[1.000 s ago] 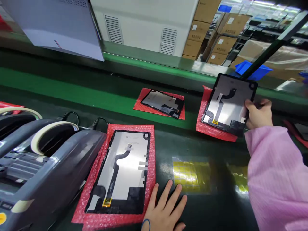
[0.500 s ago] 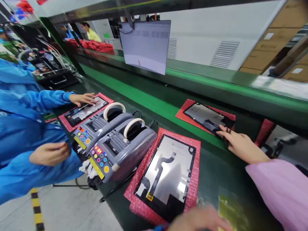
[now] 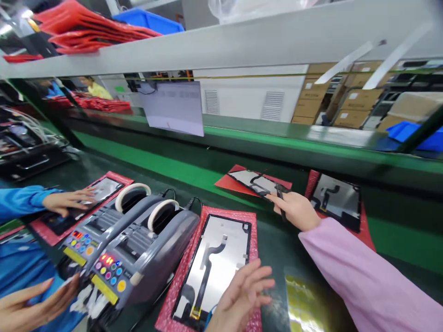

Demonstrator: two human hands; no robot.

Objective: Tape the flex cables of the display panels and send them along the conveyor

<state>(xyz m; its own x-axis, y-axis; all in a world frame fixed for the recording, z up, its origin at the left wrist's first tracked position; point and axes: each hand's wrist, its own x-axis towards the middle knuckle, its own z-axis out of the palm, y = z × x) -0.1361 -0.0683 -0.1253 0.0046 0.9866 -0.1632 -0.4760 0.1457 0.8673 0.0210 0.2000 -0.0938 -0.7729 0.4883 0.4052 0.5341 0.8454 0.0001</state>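
Observation:
My left hand point(image 3: 240, 295), fingers spread and holding nothing, is over the lower right part of a display panel point(image 3: 221, 246). A black ribbon cable point(image 3: 207, 272) runs down the panel's silvery back. Beneath the panel lies pink bubble wrap point(image 3: 251, 221). Farther off, my right hand point(image 3: 294, 210) pinches slim black tweezers point(image 3: 282, 203), partly covered by the fingers. It is at the near right end of a second display panel point(image 3: 247, 179), which lies on a red bubble sheet point(image 3: 226, 184).
Two grey tape dispensers point(image 3: 152, 251) stand left of the near panel. A third panel point(image 3: 341, 198) lies far right; a yellow film sheet point(image 3: 304, 299) lies at the front. At left, a co-worker's hand point(image 3: 71, 201) rests on another panel. A shelf point(image 3: 242, 46) spans above.
The view has swung right and up. My left hand has risen from the bottom edge near the yellow film to over the near panel. My right hand stays by the far panel.

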